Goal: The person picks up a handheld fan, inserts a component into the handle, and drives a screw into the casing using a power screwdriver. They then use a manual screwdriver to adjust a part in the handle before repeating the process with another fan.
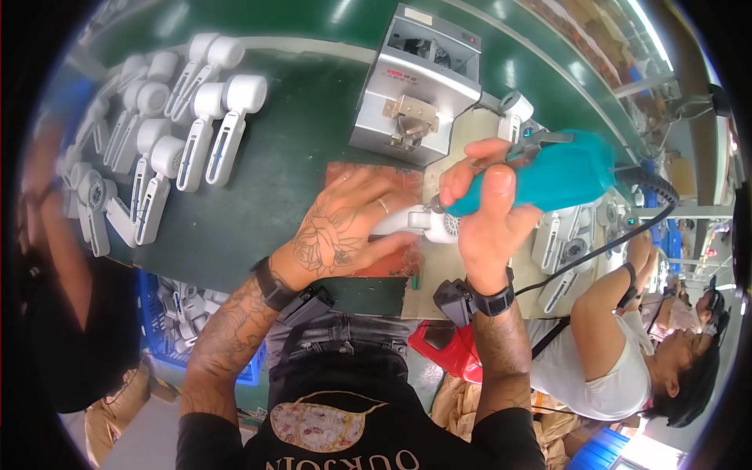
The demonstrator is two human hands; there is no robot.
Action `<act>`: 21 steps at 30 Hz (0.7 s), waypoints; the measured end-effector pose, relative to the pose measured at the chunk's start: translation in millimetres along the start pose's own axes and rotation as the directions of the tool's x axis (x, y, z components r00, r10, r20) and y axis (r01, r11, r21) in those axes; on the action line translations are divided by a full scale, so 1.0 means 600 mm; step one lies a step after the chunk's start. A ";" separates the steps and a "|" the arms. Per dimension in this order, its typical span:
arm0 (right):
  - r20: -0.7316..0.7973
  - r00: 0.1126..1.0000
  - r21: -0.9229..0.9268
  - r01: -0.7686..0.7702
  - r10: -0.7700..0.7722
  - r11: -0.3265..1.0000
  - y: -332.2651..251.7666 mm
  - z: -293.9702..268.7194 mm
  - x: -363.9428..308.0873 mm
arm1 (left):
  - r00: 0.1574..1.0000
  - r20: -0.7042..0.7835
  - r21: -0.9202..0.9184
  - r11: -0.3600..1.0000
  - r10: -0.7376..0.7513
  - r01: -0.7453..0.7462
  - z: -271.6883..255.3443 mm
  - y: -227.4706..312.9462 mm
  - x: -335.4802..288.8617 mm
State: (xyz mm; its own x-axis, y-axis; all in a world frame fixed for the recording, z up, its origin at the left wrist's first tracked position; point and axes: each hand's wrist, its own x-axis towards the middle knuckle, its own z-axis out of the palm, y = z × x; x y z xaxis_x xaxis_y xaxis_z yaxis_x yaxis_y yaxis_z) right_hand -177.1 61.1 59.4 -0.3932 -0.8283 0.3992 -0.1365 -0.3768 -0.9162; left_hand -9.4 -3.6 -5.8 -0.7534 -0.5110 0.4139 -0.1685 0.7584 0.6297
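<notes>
In my right hand (489, 215) is a teal electric screwdriver (568, 172), with the fingers and thumb wrapped round its body. Its tip end points left and down, close to a white handheld fan (448, 225); whether the bit touches it I cannot tell. My left hand (345, 223) grips the fan's handle and holds it lying over the red mat (376, 272). The fan's round, grilled head faces right, just under the screwdriver's front end. Part of the handle is hidden by my left fingers.
A silver screw feeder (372, 117) stands beyond my hands. Several white fans (227, 141) stand at the left, with others (560, 243) at the right. The screwdriver's black cable (603, 243) loops at the right. A blue crate (160, 333) sits below the table; people are on both sides.
</notes>
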 end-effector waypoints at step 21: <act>0.053 0.997 -0.153 -0.052 0.061 0.987 0.003 0.027 0.034 | 0.992 -0.092 0.062 0.995 0.086 -0.081 0.004 -0.001 -0.006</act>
State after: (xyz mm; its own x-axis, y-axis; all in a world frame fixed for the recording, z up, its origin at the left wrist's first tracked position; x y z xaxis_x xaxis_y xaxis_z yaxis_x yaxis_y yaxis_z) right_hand -170.9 36.9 66.6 -0.3518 -0.8705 0.3442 -0.2538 -0.2653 -0.9302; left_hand -8.2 -1.6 -9.3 -0.7035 -0.4787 0.5253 -0.1460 0.8207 0.5524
